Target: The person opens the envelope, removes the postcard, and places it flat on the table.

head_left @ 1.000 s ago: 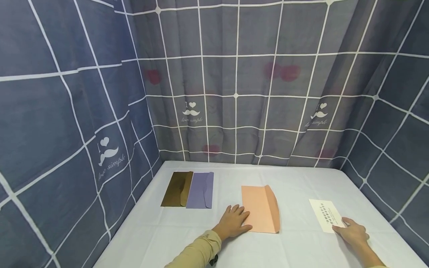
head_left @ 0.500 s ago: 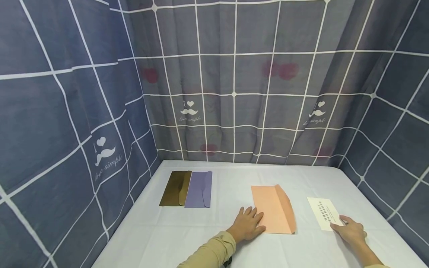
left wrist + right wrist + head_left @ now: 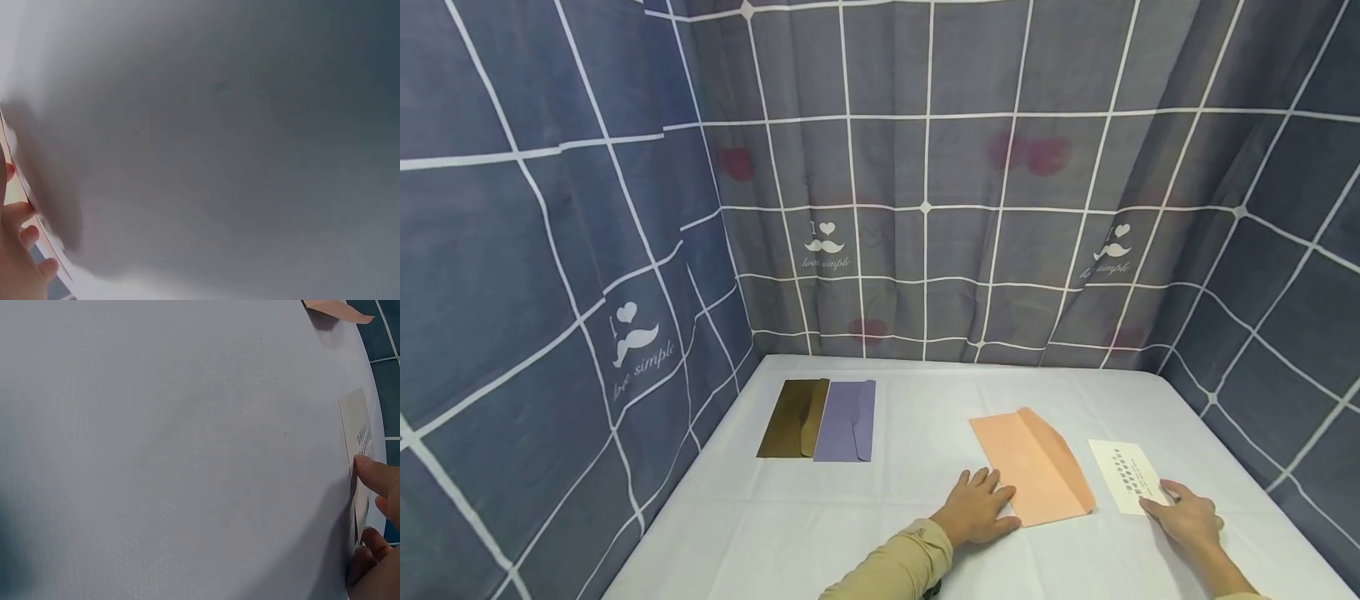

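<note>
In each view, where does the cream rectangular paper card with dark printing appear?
Head: the cream card is at lower right, pinched by the right hand.
Left wrist: it is not in this picture.
Right wrist: near the right edge, partly covered by that hand.
Shared landmark: the white cloth-covered tabletop, visible in all three views.

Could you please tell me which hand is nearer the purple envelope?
Left: the left hand is right of the purple envelope, touching the peach envelope; the right hand is farther right, pinching the cream card.
</note>
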{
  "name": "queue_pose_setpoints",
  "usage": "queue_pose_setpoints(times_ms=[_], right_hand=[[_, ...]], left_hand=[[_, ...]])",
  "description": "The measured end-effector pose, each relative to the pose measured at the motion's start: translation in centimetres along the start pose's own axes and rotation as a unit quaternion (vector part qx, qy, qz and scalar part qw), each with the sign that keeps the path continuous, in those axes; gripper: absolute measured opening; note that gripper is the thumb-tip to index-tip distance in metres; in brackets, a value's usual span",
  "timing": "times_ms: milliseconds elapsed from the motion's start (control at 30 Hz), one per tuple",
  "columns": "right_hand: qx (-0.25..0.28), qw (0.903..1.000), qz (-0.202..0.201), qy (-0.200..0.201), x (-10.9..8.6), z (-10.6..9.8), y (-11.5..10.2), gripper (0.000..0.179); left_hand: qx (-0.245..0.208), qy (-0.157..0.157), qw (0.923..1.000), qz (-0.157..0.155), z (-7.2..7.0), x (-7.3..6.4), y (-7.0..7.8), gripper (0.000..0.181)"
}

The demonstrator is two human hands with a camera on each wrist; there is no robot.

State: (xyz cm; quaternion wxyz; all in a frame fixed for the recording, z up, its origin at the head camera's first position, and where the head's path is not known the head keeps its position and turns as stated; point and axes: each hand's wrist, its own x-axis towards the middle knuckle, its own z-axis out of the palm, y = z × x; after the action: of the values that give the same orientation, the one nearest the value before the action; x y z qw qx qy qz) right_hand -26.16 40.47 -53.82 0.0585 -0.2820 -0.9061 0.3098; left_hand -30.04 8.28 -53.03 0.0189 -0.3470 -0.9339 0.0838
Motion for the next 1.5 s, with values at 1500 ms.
queue_pose_setpoints(times_ms=[1500], right_hand=[[-0.088, 0.9960, -0.016, 0.003, -0.6, -0.6, 2.1, 0.078]], left_hand=[[0.056, -0.098, 0.9925, 0.046, -3.2, 3.4, 3.0, 0.061]])
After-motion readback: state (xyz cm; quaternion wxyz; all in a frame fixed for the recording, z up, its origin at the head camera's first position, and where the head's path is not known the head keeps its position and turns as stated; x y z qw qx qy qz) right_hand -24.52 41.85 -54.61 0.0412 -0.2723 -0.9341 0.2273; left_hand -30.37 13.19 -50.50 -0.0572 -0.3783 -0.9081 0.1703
